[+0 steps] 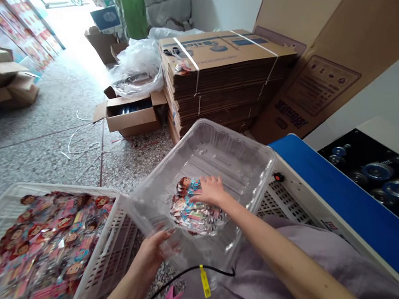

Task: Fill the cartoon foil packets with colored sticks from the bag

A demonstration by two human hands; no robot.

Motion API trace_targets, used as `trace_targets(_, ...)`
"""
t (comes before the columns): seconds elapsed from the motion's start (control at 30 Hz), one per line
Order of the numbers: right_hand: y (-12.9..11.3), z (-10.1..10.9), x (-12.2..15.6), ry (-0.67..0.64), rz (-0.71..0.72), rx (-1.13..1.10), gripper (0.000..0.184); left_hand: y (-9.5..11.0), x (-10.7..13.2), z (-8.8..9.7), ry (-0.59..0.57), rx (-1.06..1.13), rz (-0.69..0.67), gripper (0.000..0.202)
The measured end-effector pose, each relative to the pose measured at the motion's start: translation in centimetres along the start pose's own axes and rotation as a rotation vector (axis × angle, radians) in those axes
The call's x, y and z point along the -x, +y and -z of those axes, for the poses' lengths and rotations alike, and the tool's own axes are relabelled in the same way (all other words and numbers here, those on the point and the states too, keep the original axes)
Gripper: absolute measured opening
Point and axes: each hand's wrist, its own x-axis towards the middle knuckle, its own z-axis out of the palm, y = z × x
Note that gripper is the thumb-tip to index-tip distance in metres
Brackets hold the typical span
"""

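A clear plastic tub (238,164) stands tilted in front of my lap, with a pile of small clear-wrapped packets (193,214) printed with cartoon dolls inside it. My right hand (210,190) reaches into the tub and grips the upper right side of the pile, thumb over the packets. At the tub's near left side, my left hand (160,245) closes around its wall; the fingers show blurred through the plastic. To the left, a white plastic basket (102,250) on the floor holds many similar doll packets (49,238).
Strapped flat cardboard (217,63) is stacked beyond the tub, beside an open carton (131,117) and a plastic bag (140,64). A blue-topped machine (321,182) with rollers stands close at right. White string (73,141) lies on the speckled floor. A yellow-tagged black cord (205,281) crosses below.
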Motion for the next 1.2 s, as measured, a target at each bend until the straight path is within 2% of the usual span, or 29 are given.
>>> trace_targets(0.1,-1.0,-1.4,2.4,-0.005,0.033,0.038,0.116,-0.4,0.3,-0.3,-0.014,0.018,0.004,0.046)
trace_targets(0.27,-2.3,-3.3,5.0,-0.121,0.062,0.107,0.142,-0.4,0.6,-0.5,0.000,0.008,0.013,0.057)
trace_targets(0.37,-2.9,-4.0,5.9,-0.161,0.094,0.186,0.147,-0.3,0.9,-0.7,-0.007,0.001,0.013,0.059)
trace_targets(0.43,-3.2,-4.1,6.4,-0.161,0.087,0.246,0.142,-0.3,1.2,-0.8,-0.002,-0.010,0.019,0.061)
trace_targets(0.5,-3.5,-3.9,6.8,-0.142,0.084,0.285,0.128,-0.3,1.5,-1.0,0.000,-0.021,0.026,0.063)
trace_targets(0.6,-3.7,-3.0,7.4,-0.056,0.110,0.290,0.106,-0.2,1.9,-1.1,-0.040,-0.032,0.001,0.063)
trace_targets(0.73,-3.7,-1.7,7.9,0.082,0.143,0.293,0.090,0.1,2.4,-1.4,-0.079,-0.057,-0.037,0.064)
trace_targets(0.83,-3.6,-0.9,7.9,0.131,0.151,0.298,0.081,0.3,2.6,-1.6,-0.101,-0.072,-0.054,0.065)
trace_targets(0.97,-3.4,-0.1,8.0,0.143,0.146,0.313,0.073,0.4,3.2,-2.1,-0.125,-0.084,-0.047,0.068)
trace_targets(1.07,-3.3,-0.3,8.4,0.155,0.127,0.351,0.069,0.4,3.8,-2.4,-0.115,-0.093,-0.041,0.069)
trace_targets(1.2,-3.6,-1.3,9.2,0.134,0.129,0.379,0.090,0.2,4.2,-2.8,-0.108,-0.120,-0.059,0.072)
